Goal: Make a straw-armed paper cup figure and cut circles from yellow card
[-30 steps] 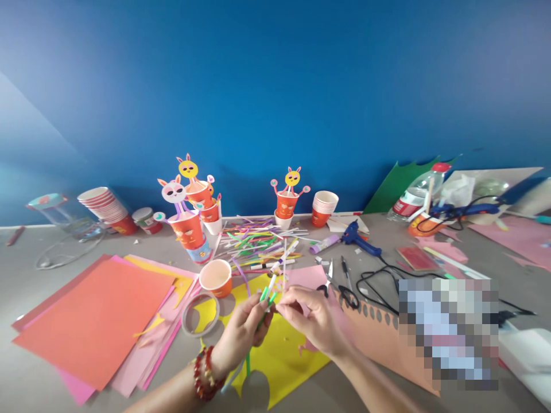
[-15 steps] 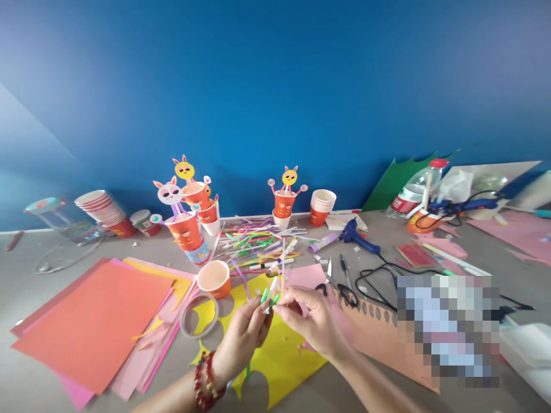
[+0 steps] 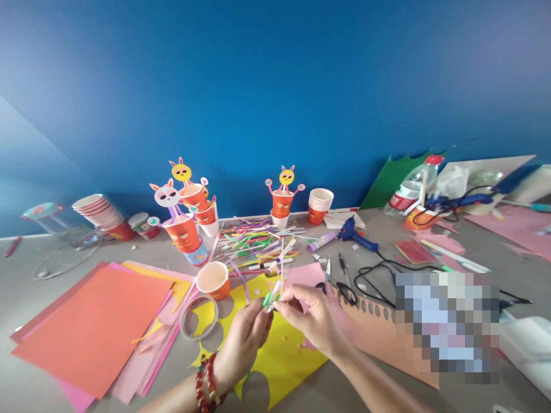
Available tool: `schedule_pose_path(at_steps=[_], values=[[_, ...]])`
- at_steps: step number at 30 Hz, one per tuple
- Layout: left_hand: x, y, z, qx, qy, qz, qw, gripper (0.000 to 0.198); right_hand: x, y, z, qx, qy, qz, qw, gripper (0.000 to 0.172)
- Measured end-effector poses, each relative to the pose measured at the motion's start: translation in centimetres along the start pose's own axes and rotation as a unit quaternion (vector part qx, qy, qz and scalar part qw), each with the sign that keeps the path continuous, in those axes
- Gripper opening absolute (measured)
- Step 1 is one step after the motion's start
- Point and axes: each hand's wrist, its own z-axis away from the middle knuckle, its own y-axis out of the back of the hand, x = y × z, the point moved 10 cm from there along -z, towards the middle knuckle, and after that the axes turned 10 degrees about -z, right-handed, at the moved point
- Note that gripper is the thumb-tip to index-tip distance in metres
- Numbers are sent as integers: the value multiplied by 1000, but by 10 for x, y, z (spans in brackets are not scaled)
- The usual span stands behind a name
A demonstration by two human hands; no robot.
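My left hand [image 3: 247,332], a red bead bracelet on its wrist, is closed in a pinch around green pipe cleaners [image 3: 267,299] with a white piece among them. A green end shows below this hand. Close against it, my right hand [image 3: 307,315] pinches at the same spot. A thin pale pipe cleaner [image 3: 282,261] rises upright from its fingertips. Their exact joining point is hidden by the fingers. Under both hands lies a yellow sheet [image 3: 284,361] with round cut-outs. An orange paper cup [image 3: 218,287] and a tape roll [image 3: 184,327] are left of them.
Behind the hands lies a pile of coloured pipe cleaners [image 3: 253,240]. Cup figures with animal faces [image 3: 183,232] stand at the back. Scissors [image 3: 344,292], a blue glue gun [image 3: 358,235] and its black cord are to the right. Orange paper [image 3: 94,321] lies left.
The white piece among the green pipe cleaners at my fingertips now tilts slightly more to the right. Both hands stay pinched together in nearly the same place; the whole view has shifted slightly.
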Motion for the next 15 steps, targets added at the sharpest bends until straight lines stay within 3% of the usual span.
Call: schedule_pose_path(at_steps=[10, 15], values=[[-1, 4, 0, 25, -8, 31, 999, 32, 2, 0, -1, 8, -6, 5, 1000, 23], [-5, 5, 0, 3, -11, 5, 1000, 29, 5, -2, -2, 10, -19, -3, 1000, 26]])
